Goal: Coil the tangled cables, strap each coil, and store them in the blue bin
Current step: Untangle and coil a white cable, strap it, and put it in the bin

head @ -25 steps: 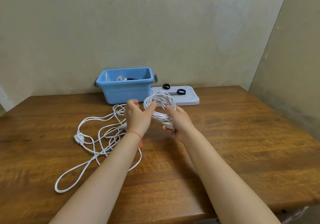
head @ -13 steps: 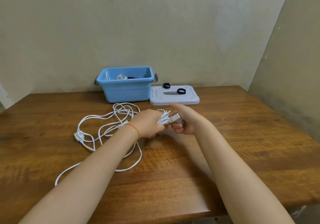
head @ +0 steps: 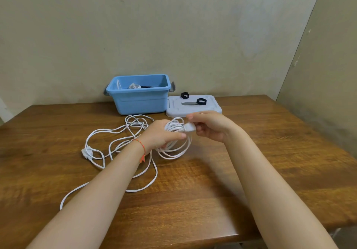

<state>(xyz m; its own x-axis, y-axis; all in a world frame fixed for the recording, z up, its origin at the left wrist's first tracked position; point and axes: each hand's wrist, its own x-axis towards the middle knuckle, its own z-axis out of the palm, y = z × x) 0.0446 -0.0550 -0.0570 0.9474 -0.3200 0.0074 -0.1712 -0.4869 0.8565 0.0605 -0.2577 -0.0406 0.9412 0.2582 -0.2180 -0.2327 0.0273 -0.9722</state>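
Right hand: fingers pinch the white plug at the end of the cable, held just above the desk.
Left hand: fingers curled round the white cable coil, gripping its upper part; the coil's lower loops hang down to the desk surface. An orange string sits on the wrist.
Loose cable: white, still tangled, spread on the desk to the left of the left hand, trailing toward the near edge; a white connector lies at its left side.
Blue bin: open, at the back of the desk by the wall, with some white and dark cables inside.
Lid: pale grey, flat on the desk, touching the bin's right side.
Straps: two black loops and a grey strip on the lid.
Desk: brown wood.
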